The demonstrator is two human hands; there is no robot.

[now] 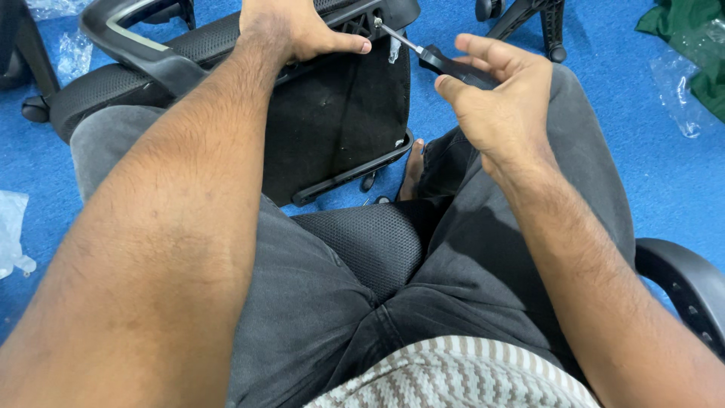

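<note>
My left hand (298,30) grips the top edge of a black office chair part (340,113), an upturned seat with a mesh side and a grey-trimmed armrest (132,38), resting against my left knee. My right hand (498,94) holds a screwdriver (430,54) with a black handle. Its metal shaft points up and left, and the tip touches a screw (377,23) at the upper edge of the chair part, just right of my left thumb. I sit on a black mesh seat (370,242) with my legs apart.
Blue carpet (664,181) covers the floor. Clear plastic wrapping lies at the right (680,98), at the left edge (11,234) and top left (72,53). A green cloth (695,30) lies at the top right. A chair base leg with castor (551,30) stands behind. An armrest (683,283) curves at my right.
</note>
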